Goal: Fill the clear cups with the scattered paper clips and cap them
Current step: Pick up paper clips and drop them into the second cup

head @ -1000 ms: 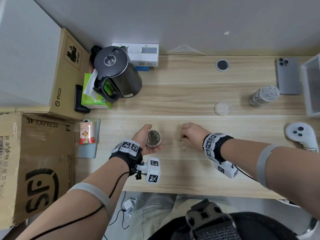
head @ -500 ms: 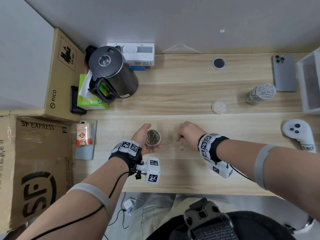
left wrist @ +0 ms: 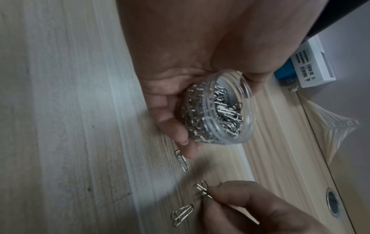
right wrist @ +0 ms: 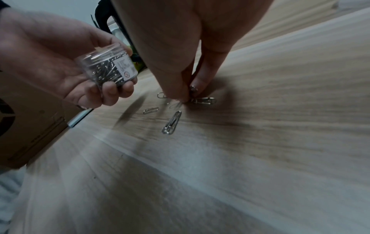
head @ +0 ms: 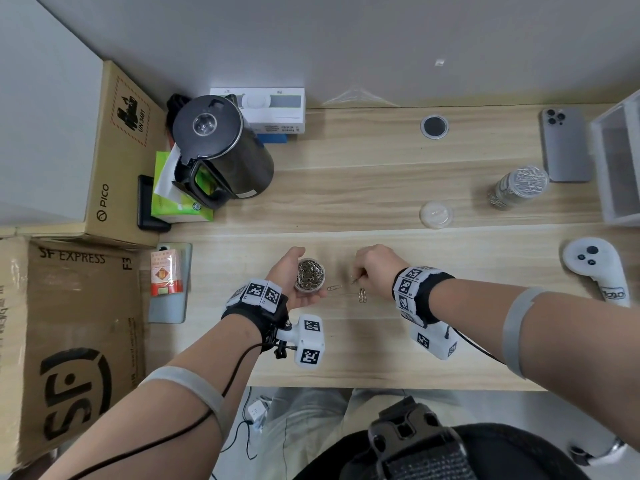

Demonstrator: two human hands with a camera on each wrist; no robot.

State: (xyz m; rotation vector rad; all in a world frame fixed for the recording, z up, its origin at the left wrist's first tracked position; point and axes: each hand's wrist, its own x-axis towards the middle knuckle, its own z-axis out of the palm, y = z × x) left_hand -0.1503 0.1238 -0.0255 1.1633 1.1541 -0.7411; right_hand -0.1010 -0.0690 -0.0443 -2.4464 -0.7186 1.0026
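Metal clips (left wrist: 203, 189) now pinched, right hand (head: 375, 268) unmoved.

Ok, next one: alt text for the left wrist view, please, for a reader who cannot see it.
A left hand holds an open clear cup nearly full of silver paper clips, tilted above a pale wooden desk. Below it, the right hand pinches a few clips, while a single clip and a pair of clips lie loose on the desk.

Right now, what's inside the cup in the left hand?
The clear cup, gripped by the left hand, holds a tangled heap of silver paper clips, uncapped. Its bottom is covered by the clips and the fingers, so not visible.
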